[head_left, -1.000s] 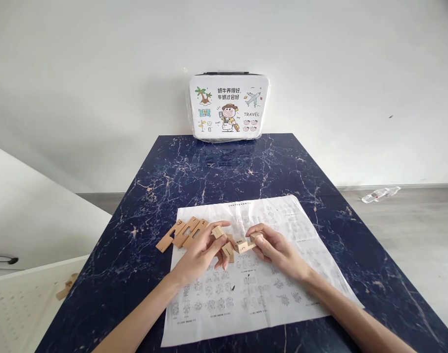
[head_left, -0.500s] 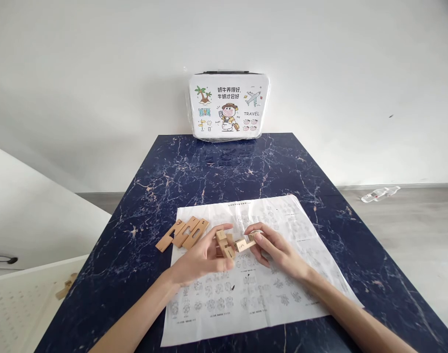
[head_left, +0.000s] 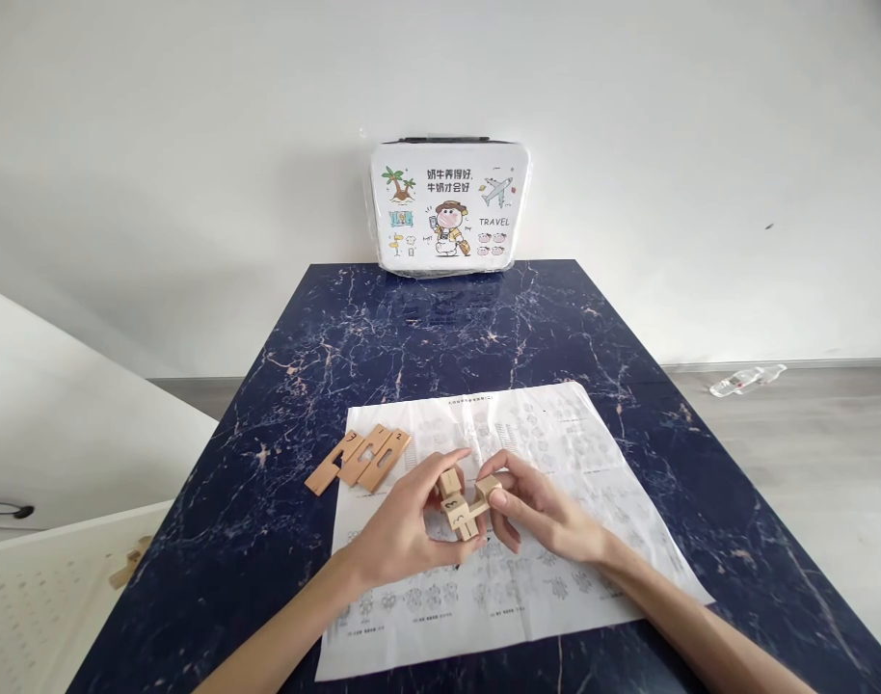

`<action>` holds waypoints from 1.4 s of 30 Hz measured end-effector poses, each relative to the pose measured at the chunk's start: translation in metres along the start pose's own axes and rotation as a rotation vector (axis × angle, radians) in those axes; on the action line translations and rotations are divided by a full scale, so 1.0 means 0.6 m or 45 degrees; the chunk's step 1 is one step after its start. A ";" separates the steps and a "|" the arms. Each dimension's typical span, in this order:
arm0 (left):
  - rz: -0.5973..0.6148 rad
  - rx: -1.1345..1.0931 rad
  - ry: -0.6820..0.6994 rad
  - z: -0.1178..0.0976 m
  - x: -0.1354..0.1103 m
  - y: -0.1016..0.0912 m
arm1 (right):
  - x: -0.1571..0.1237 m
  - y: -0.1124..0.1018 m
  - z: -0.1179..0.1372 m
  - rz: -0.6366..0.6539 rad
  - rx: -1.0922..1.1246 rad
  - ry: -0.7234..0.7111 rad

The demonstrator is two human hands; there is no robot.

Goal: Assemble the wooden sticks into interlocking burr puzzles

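Over the printed sheet [head_left: 556, 636], my left hand [head_left: 404, 525] is closed around a cluster of notched wooden puzzle blocks [head_left: 451, 479], its thumb below and fingers above. Black marks, one like a 3, show on the cluster. My right hand [head_left: 538, 501] pinches a notched wooden puzzle piece [head_left: 486, 489] between thumb and fingers. The near end of that piece meets the cluster; whether it is locked in cannot be told. Left of my left hand, three flat slotted wooden pieces marked 3 [head_left: 332, 465], 1 [head_left: 364, 458] and 2 [head_left: 387, 463] overlap, partly on the sheet.
A white cartoon-printed case [head_left: 451, 207] in clear plastic stands at the far edge of the dark blue marbled table [head_left: 440, 337]. A white perforated basket [head_left: 42, 598] with wooden pieces [head_left: 131, 564] is at the lower left. A clear plastic bottle [head_left: 748, 381] lies on the floor at right.
The piece in my right hand has come against the cluster, now turned upright. My left hand has rotated the cluster and shifted slightly right and down. The flat pieces stayed put.
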State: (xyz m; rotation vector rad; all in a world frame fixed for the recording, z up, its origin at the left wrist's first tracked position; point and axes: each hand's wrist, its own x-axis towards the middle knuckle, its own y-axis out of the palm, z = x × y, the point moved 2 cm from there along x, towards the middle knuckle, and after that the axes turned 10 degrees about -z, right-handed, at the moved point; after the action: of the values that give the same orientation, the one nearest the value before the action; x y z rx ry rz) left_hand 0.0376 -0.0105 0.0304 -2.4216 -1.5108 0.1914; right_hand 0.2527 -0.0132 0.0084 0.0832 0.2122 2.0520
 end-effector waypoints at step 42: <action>-0.425 0.079 0.162 0.000 -0.007 -0.005 | 0.005 0.001 -0.008 -0.429 -0.856 -0.495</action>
State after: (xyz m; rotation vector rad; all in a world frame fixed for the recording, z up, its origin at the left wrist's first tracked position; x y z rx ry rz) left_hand 0.0332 -0.0128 0.0314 -2.0529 -1.7894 0.0143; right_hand 0.2503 -0.0111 0.0037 0.0245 -0.6602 1.6374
